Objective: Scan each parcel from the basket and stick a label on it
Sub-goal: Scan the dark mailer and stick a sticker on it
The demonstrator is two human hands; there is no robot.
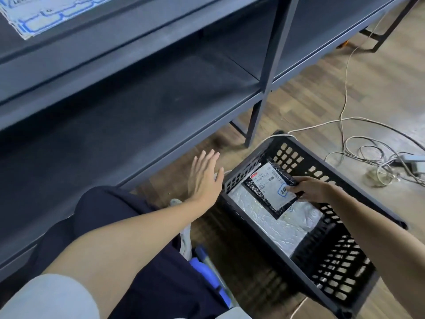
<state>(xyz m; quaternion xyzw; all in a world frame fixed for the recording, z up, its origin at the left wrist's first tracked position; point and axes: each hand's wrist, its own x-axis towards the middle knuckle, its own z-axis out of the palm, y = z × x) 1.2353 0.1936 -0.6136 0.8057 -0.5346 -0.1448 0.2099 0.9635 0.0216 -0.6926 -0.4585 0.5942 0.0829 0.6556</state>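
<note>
A black perforated basket (340, 268) stands on the floor at lower right. Inside it my right hand (310, 188) grips a small black parcel (268, 192) with a white printed label on its face, holding it by its right edge. Under that parcel a larger white crinkled parcel (271, 224) lies on the basket's bottom. My left hand (204, 178) hovers with straight fingers to the left of the basket, above the floor, holding nothing.
A dark metal shelf unit (128, 107) fills the left and top. A sheet of blue-edged labels (39, 17) lies on its top at upper left. Loose white cables (368, 155) tangle on the wooden floor to the right. My dark-clothed knee (108, 208) is at lower left.
</note>
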